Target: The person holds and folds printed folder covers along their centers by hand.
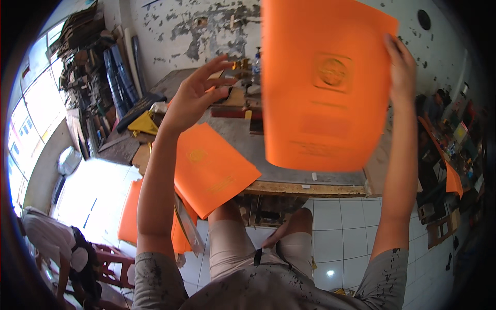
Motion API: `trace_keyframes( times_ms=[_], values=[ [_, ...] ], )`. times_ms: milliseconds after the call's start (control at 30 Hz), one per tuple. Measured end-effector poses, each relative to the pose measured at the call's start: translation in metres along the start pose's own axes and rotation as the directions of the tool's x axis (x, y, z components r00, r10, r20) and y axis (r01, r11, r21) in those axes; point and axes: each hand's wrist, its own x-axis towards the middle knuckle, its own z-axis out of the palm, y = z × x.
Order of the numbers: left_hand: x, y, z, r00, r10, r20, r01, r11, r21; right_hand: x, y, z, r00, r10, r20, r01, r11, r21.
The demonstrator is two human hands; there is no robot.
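My right hand (403,72) grips the right edge of an orange printed cover sheet (305,113), raised above the table. The sheet bows slightly and has a stamped emblem with lines of print below it. My left hand (199,93) is in the air to its left, fingers spread and holding nothing. Below that hand lies another orange cover (217,168) with a gold emblem, its near corner reaching over the table's edge by my leg. More orange sheets (130,214) are lower on the left, partly hidden by my left forearm.
The grey worktable (330,174) has a worn wooden front edge. Yellow cloth (143,123) and dark rolls (121,70) are at the left. One person (57,248) bends near a red stool (116,263) at lower left; another person (436,106) is at far right beside a cluttered bench.
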Motion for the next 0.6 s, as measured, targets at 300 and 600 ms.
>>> trace_keyframes(
  times_ms=[300,600],
  values=[
    [-0.186,-0.033,-0.018,0.720,-0.367,-0.589,0.683,0.526,0.507,-0.087,0.162,-0.208,0.817,0.570,-0.085,-0.563,0.758,-0.329],
    [-0.244,-0.075,0.030,0.382,-0.457,-0.803,0.894,0.401,0.197,-0.193,0.243,-0.190,0.769,0.638,0.027,-0.162,0.236,-0.958]
  ],
)
